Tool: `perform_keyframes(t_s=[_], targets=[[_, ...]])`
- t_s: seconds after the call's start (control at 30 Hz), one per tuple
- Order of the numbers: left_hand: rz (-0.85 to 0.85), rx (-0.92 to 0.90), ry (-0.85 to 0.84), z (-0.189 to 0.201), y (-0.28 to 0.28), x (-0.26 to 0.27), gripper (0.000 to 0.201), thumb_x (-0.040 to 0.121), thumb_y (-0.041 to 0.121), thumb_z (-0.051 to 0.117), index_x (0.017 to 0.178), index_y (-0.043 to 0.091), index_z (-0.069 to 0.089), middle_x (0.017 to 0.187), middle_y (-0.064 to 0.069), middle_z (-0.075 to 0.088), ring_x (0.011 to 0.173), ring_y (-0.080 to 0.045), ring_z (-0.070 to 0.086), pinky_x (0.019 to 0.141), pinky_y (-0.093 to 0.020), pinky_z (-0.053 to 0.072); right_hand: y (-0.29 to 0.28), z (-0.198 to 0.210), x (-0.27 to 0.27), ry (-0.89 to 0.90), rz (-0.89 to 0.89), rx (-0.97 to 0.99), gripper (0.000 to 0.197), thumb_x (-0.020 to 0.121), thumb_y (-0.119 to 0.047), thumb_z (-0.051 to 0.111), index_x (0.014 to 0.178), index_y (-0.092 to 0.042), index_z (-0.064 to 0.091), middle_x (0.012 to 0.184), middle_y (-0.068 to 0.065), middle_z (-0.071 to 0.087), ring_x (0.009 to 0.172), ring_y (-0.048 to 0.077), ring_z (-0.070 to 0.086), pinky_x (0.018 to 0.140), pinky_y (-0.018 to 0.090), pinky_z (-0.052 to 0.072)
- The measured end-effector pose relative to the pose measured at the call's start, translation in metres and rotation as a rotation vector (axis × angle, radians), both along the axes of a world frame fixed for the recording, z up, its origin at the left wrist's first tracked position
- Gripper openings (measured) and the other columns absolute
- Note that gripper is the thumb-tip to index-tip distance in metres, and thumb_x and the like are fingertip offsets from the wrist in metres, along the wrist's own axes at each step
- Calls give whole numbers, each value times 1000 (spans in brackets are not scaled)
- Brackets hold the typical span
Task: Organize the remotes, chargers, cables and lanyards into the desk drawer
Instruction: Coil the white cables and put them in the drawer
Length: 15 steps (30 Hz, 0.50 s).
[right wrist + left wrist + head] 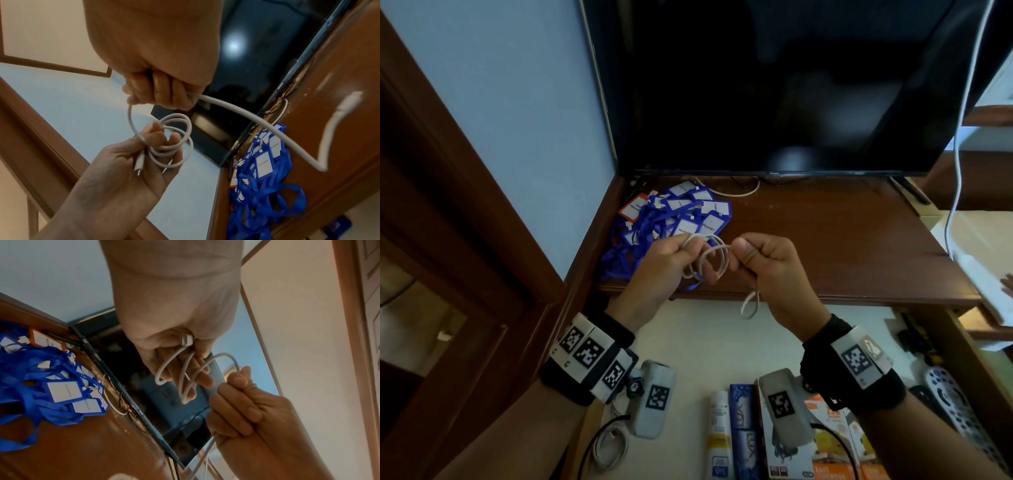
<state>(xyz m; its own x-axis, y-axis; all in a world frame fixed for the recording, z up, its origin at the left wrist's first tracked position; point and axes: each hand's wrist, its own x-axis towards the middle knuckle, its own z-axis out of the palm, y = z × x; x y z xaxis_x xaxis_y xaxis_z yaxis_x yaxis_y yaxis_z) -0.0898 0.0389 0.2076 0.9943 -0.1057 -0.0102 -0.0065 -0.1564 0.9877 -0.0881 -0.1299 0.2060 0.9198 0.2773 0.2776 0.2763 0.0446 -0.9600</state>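
A white charging cable (709, 260) is coiled in loops between both hands above the desk's front edge. My left hand (671, 263) grips the coil (174, 146), one plug end lying across its palm (139, 164). My right hand (760, 263) is fisted around the cable's free length (236, 113), whose tail (750, 305) dangles below it. In the left wrist view the loops (185, 374) hang from my left fingers. A pile of blue lanyards with white badge holders (671, 219) lies on the desk behind the hands. A remote (955, 407) lies in the open drawer (722, 342) at the right.
A dark TV screen (774, 85) stands at the back of the brown desk (842, 240). The drawer below holds another coiled white cable (609, 445), a tube (719, 435) and several boxes (825, 445). A white cord (959, 154) hangs at the right.
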Motion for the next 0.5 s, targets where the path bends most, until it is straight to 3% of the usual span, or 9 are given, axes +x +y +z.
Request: perform_keyframes(t_s=[0.1, 0.17, 0.27, 0.43, 0.5], targets=[[-70, -95, 40, 4, 0, -3, 37, 101, 28, 38, 83, 8, 62, 57, -6, 60, 69, -24, 65, 75, -27, 52, 0, 0, 7, 6, -72, 15, 37, 101, -12, 43, 67, -5, 55, 51, 2, 43, 43, 6, 32, 44, 13, 28], [-126, -183, 69, 7, 1, -6, 39, 99, 31, 37, 80, 6, 59, 55, -8, 52, 61, -27, 61, 62, -28, 53, -1, -1, 11, 14, -88, 33, 36, 101, -12, 43, 67, -4, 56, 49, -5, 45, 42, 4, 33, 43, 12, 29], [-213, -299, 142, 8, 2, -8, 40, 94, 37, 39, 76, 6, 56, 49, -3, 43, 46, -20, 52, 52, -27, 48, -1, -6, 13, 57, -105, 63, 35, 100, -13, 45, 68, -2, 56, 45, -8, 41, 40, 4, 28, 41, 13, 26], [-247, -406, 243, 1, 6, -7, 40, 95, 38, 38, 68, 12, 53, 43, 4, 32, 34, -10, 34, 57, -24, 46, 4, -24, 9, 102, -106, 112, 32, 97, -12, 50, 68, 1, 58, 44, -12, 45, 41, 0, 34, 44, 13, 28], [-201, -457, 276, -1, 9, -6, 40, 97, 36, 38, 67, 13, 50, 42, 6, 30, 32, -7, 29, 54, -22, 44, 5, -34, 9, 110, -111, 116, 32, 91, -22, 58, 62, -8, 60, 47, -10, 43, 45, 7, 31, 46, 20, 26]])
